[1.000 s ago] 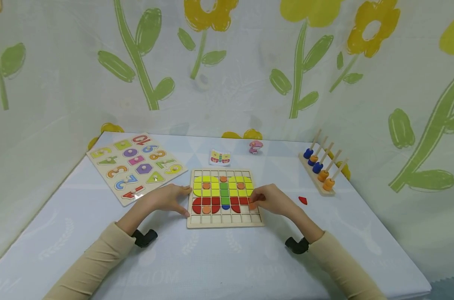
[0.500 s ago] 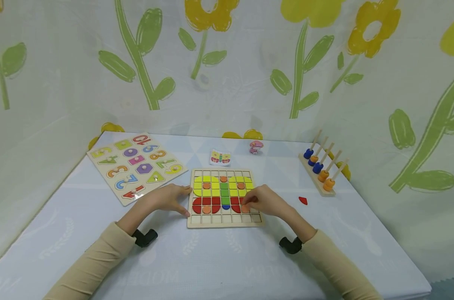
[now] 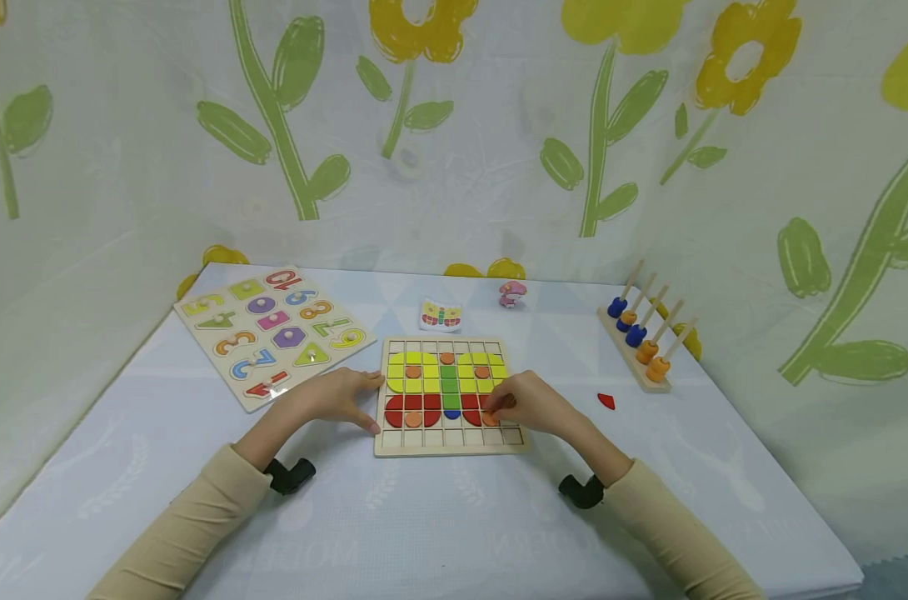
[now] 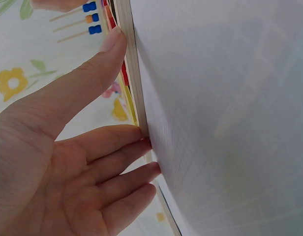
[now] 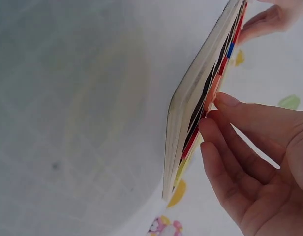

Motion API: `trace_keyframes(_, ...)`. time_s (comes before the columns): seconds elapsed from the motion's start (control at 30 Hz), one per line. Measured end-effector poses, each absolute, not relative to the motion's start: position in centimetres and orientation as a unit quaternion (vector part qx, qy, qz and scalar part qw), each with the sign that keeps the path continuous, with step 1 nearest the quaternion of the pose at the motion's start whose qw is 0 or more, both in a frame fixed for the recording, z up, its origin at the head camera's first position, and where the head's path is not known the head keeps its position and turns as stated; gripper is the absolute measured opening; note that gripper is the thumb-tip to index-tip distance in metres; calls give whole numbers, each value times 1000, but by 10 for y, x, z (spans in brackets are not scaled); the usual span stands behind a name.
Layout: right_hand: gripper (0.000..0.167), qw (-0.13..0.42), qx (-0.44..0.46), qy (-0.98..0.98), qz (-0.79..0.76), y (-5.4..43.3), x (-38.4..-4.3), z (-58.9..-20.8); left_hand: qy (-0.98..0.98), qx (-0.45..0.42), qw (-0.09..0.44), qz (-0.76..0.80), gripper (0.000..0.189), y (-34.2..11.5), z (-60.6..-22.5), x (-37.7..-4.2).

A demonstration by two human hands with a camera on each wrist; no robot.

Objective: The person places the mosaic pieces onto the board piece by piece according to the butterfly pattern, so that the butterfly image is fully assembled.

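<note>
A wooden grid board [image 3: 416, 438] lies on the table, its yellow, red, green, blue and orange pieces forming a butterfly. Against its left edge rests my left hand [image 3: 339, 398], thumb and fingers spread and fairly straight, as the left wrist view also shows. My right hand [image 3: 531, 403] is over the board's lower right part, thumb and fingers pinching an orange disc [image 3: 490, 420]. That disc sits in the row of red pieces, partly covered by fingertips. In the right wrist view the thumb [image 5: 227, 100] touches the orange disc's edge.
A loose red quarter-round piece [image 3: 606, 402] lies right of the board. Behind the board are a butterfly picture card [image 3: 441, 315] and a pink figurine [image 3: 511, 293]. A number puzzle [image 3: 274, 333] lies at left; a peg stacker with beads [image 3: 641, 342] stands at right.
My right hand has moved left with the orange disc, from the board's right edge into the cell beside a red piece. The left hand has stayed put.
</note>
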State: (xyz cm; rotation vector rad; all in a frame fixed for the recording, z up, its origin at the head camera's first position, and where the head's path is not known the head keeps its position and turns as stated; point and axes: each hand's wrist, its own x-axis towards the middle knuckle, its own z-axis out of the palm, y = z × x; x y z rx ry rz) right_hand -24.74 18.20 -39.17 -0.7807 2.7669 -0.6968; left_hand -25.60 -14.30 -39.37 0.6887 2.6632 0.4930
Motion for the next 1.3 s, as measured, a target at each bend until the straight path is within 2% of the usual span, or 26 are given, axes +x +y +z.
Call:
trace_keyframes(0.33,13,95,-256,930,-245,205,-245,-390,939,239,173,175,85,-143,-394,-256)
trace_keyframes(0.6,15,64,-262,935,-228,240,-242,-388,939,243,170,173,85,-142,-393,-255)
trace_keyframes(0.97,17,35,-198,962,-186,299,-240,-383,940,238,170,175,85,-142,-394,-255)
trace_keyframes(1.3,20,55,-150,967,-199,335,-250,-384,940,237,171,175,86,-142,-394,-256)
